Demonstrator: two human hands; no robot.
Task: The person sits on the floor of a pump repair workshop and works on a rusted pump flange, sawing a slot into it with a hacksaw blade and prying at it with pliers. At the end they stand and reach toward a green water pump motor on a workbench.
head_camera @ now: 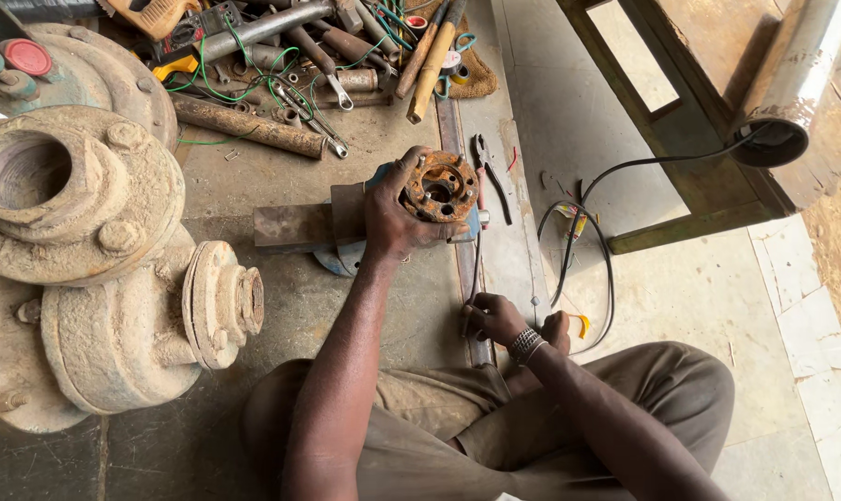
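Two hands: left hand is wrapped around a rusty flange, held at centre frame over a flat steel bar; right hand is curled on a thin dark rod, probably gripping it.
Progress: flange is off any housing, bolt holes empty; rust uncleaned.
Materials: flange is pitted, round, orange-brown iron.
Nine o'clock: dusty cast pump bodies, rounded and caked.
Twelve o'clock: spanners and hammers, green wire.
One o'clock: black pliers on concrete.

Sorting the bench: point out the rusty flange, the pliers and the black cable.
rusty flange (439, 187), head view, on its bolt-hole face.
pliers (491, 176), head view, on the dark handles.
black cable (607, 269), head view, on its loop.
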